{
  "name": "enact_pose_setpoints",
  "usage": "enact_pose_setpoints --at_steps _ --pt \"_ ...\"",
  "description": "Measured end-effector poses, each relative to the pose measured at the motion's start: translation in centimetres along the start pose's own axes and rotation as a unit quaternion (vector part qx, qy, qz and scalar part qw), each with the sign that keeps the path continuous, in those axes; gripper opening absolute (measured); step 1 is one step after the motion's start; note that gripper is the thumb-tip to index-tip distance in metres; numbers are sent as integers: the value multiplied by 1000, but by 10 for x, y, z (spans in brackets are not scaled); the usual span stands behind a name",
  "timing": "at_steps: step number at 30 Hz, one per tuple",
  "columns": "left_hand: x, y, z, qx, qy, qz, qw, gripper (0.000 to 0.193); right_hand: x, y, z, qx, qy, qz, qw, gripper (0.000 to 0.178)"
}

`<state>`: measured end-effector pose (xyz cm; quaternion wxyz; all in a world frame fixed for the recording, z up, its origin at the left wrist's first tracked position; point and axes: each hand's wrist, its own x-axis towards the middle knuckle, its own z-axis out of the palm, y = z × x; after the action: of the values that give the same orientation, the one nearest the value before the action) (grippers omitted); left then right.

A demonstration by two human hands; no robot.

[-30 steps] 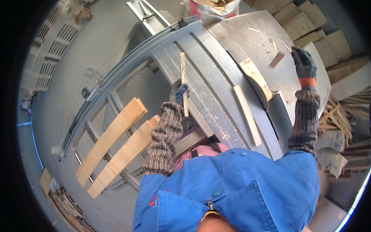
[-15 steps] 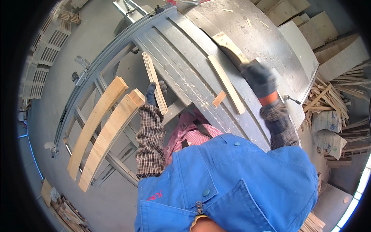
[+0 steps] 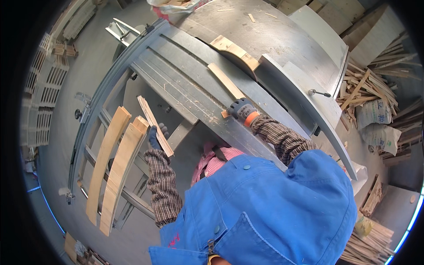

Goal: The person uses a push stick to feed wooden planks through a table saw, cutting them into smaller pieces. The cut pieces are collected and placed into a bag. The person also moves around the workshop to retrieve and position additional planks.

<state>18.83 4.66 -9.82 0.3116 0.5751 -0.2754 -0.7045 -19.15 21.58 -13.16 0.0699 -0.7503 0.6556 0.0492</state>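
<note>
My left hand (image 3: 157, 136), in a dark glove, is closed around the lower part of a narrow wood strip (image 3: 150, 119) with rough, layered edges, held upright beside the metal table's left edge. My right hand (image 3: 242, 110), in a grey glove with an orange cuff, is closed over the near end of a pale wood strip (image 3: 224, 80) lying on the slotted metal table (image 3: 176, 70). A small wood offcut (image 3: 225, 114) shows at its fingertips. Farther back, a curved wood piece (image 3: 234, 51) rests against a long metal fence (image 3: 304, 110); neither hand touches it.
Two curved boards, one outer (image 3: 104, 163) and one inner (image 3: 119, 176), lie on the open metal frame at left. Sawdust and splinters are scattered over the table. Scrap wood (image 3: 366, 86) and white sacks (image 3: 375, 112) are piled on the right; a bag (image 3: 176, 9) stands at the far edge.
My right hand has left the curved piece's near end and come back toward me, onto the pale strip. My left hand still holds its strip. The whole view has shifted.
</note>
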Motion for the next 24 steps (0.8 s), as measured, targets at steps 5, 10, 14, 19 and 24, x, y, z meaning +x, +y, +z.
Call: enact_pose_setpoints --at_steps 5,10,14,19,24 --pt "-1 -6 8 274 20 75 959 47 -17 -2 -1 54 -33 104 993 14" --pt "-8 -50 14 451 100 146 875 73 -23 -6 -13 64 -69 117 989 11" --pt "-40 -46 37 581 139 108 795 84 -49 -4 -26 99 -52 143 983 11" --pt "9 -83 -8 592 133 88 790 93 -65 -11 8 70 25 84 994 20" --pt "8 -92 33 590 146 62 792 100 -82 -6 28 64 5 82 995 17"
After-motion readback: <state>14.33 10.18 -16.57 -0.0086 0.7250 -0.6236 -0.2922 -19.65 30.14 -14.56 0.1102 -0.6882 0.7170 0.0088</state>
